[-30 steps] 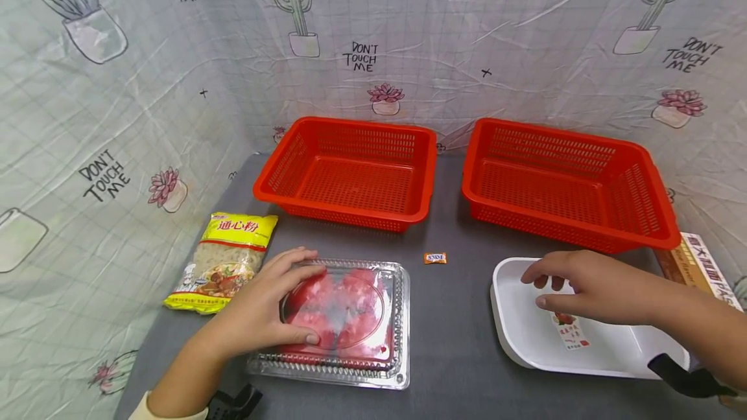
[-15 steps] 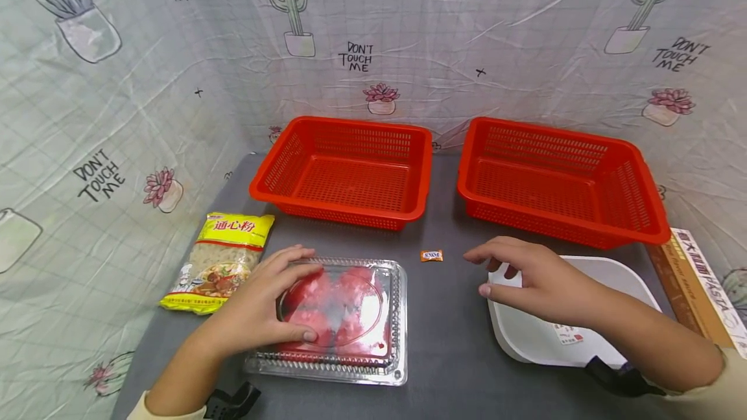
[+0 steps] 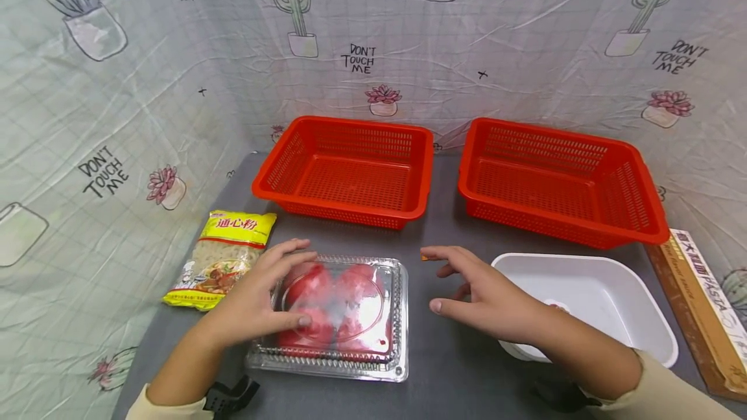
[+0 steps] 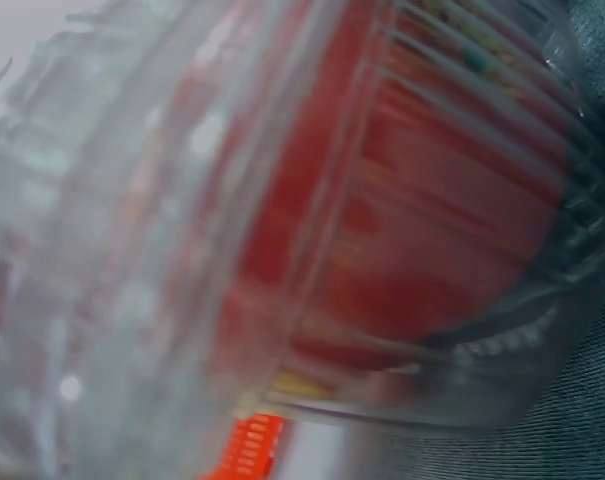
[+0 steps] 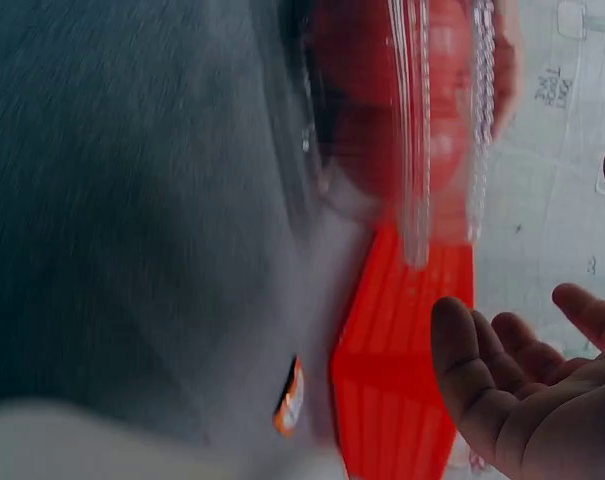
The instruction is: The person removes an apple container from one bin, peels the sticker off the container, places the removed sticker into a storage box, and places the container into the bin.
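A clear lidded plastic box [image 3: 399,316] of red round fruits [image 3: 360,287] sits on the grey table. My left hand [image 3: 257,300] lies over its left side, fingers at the back edge and thumb above the lid; contact is hard to tell. In the left wrist view the ribbed wall of the box [image 4: 172,230] fills the picture, blurred. Between the box and a white tray [image 3: 595,284], my right hand [image 3: 487,293] hovers with loosely bent fingers and holds nothing. A small orange-wrapped candy [image 5: 290,398] is mostly hidden behind its fingertips in the head view.
Two red slotted baskets [image 3: 344,209] stand along the back; the right basket [image 3: 560,220] is slightly turned. A yellow macaroni bag [image 3: 227,258] lies at left. At the far right is a long pasta box [image 3: 697,316], beside the white tray. Patterned cloth walls [image 3: 525,50] enclose the table.
My right hand has moved left, from above the white tray to the gap beside the clear box, its fingertips now covering most of the candy. My left hand has hardly shifted.
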### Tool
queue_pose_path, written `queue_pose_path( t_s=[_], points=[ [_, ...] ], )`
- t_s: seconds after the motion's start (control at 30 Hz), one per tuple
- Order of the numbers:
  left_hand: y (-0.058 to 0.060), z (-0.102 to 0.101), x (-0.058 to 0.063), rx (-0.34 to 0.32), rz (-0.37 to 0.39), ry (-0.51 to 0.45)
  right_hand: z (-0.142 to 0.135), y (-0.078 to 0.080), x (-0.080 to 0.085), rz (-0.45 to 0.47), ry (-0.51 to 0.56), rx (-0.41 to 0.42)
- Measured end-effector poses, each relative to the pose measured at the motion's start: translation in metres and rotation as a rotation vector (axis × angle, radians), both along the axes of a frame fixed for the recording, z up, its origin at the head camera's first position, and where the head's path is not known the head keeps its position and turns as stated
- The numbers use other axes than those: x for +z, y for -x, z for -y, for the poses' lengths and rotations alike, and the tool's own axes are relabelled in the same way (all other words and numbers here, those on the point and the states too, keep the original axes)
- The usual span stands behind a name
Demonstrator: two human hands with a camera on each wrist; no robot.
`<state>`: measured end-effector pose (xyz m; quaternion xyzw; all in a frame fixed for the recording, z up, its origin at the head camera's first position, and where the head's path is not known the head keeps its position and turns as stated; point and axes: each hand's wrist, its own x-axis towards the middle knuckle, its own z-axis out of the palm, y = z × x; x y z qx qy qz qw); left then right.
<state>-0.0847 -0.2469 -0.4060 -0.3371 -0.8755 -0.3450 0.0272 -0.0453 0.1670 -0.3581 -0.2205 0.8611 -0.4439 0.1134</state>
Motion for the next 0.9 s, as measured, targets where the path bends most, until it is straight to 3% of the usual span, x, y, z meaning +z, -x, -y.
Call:
queue_pose_path(
  t_s=[0.2,0.47,0.7,0.9],
  points=[
    [0.001,0.003,-0.002,0.037,0.071,-0.072,0.016,-0.002,-0.01,0.052,0.082,-0.003],
    [0.002,0.007,-0.009,0.033,0.129,-0.162,0.03,-0.001,-0.021,0.146,0.155,-0.066],
    [0.004,0.011,-0.016,0.04,0.137,-0.183,0.044,0.004,-0.026,0.336,0.289,-0.14],
    [0.005,0.012,-0.018,0.053,0.156,-0.171,0.06,0.009,-0.04,0.516,0.399,-0.205]
  ],
)
